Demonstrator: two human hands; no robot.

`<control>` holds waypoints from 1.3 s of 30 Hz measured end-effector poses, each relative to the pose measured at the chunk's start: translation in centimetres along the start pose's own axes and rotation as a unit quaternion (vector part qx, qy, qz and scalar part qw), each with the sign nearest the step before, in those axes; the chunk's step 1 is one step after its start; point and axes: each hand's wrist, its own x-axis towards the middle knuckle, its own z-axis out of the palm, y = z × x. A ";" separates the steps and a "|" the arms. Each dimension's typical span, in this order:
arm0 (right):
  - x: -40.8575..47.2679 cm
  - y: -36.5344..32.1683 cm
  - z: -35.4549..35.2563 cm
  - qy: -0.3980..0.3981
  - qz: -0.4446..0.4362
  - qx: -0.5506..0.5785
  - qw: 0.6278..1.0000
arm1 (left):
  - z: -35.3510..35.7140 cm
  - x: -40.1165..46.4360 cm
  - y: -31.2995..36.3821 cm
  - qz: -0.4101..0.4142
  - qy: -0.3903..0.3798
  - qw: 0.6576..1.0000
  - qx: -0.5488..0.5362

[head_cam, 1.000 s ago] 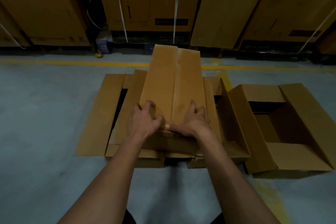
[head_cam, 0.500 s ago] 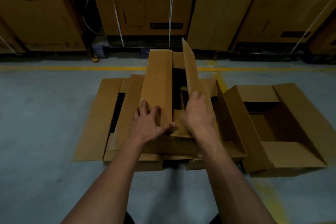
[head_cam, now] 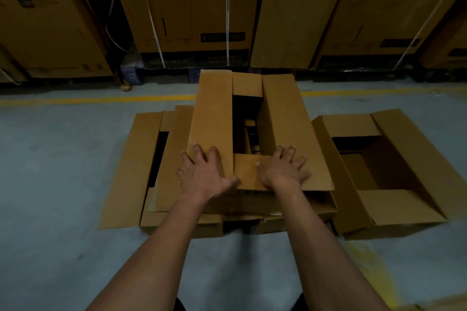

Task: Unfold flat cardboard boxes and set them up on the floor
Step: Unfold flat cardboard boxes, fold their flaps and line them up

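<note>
1. Straight ahead, seen from a head-worn camera, two bare forearms reach forward and down to a cardboard box (head_cam: 214,118) in the middle of a grey concrete floor (head_cam: 58,159).
2. That box sits on top of other cardboard boxes (head_cam: 131,166) lying on the floor, whose flaps spread out to the left and towards the viewer.
3. Its two long top flaps are folded outward, left and right, with a dark gap open between them; a short flap (head_cam: 249,171) lies flat at the near end.
4. The left hand (head_cam: 206,174) rests palm down on the near end of the left flap, fingers spread wide and straight, gripping nothing.
5. The right hand (head_cam: 284,170) presses flat on the near end of the right flap (head_cam: 285,118), fingers also spread, thumb touching the short flap.
6. Just to the right stands another box (head_cam: 389,171), already set up, flaps open, its inside dark.
7. Beyond, a yellow line (head_cam: 88,100) crosses the floor.
8. Behind it, tall strapped cartons (head_cam: 192,7) stand in a row.
</note>
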 end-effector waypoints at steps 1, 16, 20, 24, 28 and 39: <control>0.4 0.1 0.2 0.007 -0.006 0.027 1.000 | -0.3 -0.1 -0.1 -0.001 -0.003 1.000 -0.010; 1.4 -0.9 0.9 0.004 -0.055 -0.010 0.998 | -6.7 -3.2 -3.8 0.076 0.304 0.916 -0.250; 1.0 -1.2 0.5 0.015 -0.037 0.046 0.998 | -7.2 -3.4 -7.4 -0.013 0.354 0.932 -0.081; 0.6 -1.4 -0.2 0.049 -0.047 0.103 0.992 | -6.1 -3.0 -9.0 -0.138 0.238 0.958 0.075; -0.4 -1.6 -1.3 0.160 -0.111 0.138 0.971 | -4.9 -2.4 -8.3 -0.150 0.109 0.982 0.031; -3.5 3.3 -9.2 -0.240 -0.237 0.357 0.871 | -6.4 -3.0 -10.0 -0.162 0.023 0.835 -0.526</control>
